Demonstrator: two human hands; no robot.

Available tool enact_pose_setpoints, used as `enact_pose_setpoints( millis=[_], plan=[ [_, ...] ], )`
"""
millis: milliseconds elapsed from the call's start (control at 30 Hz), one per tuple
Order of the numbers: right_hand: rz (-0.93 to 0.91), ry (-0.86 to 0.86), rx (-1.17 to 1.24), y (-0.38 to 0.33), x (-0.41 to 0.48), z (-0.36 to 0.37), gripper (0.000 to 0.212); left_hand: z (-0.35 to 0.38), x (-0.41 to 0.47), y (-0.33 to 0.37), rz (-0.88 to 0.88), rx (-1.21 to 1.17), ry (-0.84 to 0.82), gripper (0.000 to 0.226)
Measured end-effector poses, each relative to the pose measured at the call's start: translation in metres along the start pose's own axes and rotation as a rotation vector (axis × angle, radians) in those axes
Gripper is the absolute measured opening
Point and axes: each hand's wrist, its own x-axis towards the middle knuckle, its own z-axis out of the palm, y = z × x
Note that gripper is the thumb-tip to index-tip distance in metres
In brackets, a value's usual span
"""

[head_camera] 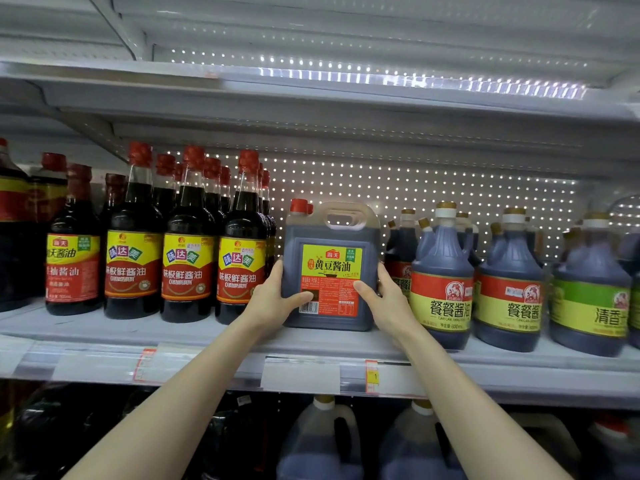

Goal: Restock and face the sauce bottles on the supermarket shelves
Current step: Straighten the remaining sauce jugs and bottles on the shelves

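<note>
**Grip on soy-sauce jug (329, 268) at shelf (207, 341) front**

The jug is rectangular and dark, with a red cap at its upper left corner and a moulded handle across the top. It stands upright, and its base appears to rest on the shelf. Its yellow-and-red label faces the camera squarely.

The left hand (273, 299) clasps the jug's lower left edge. Its thumb (301, 297) lies across the front by the barcode, and the fingers curl round the side, out of sight. The right hand (388, 296) clasps the lower right edge in the same way. Its thumb (363, 289) presses on the label's lower right corner, and the fingers wrap round the jug's side. Both forearms reach up from below the jug.

Just left of the jug stands a row of tall red-capped bottles (188, 258), several deep, with labels forward; the nearest is close to the left hand. Just right of the jug stand gourd-shaped bottles (441, 282) with gold caps, and the nearest is partly hidden by the right wrist. Behind and above the jug a perforated back panel (415, 192) is exposed (no stock can be seen directly behind the jug from this angle).

Below the jug a clear price strip (301, 375) carries tags, which are blurred. Lower still, large handled containers (318, 441) sit on the next level down.
</note>
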Motion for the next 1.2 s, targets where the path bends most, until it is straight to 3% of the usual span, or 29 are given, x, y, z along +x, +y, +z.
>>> enact_pose_setpoints(
  millis=[1200],
  plan=[
    [-0.011,0.006,0.035,0.004,0.002,0.002,0.063,0.002,0.010,-0.015,-0.006,0.021,0.003,0.089]
  ],
)
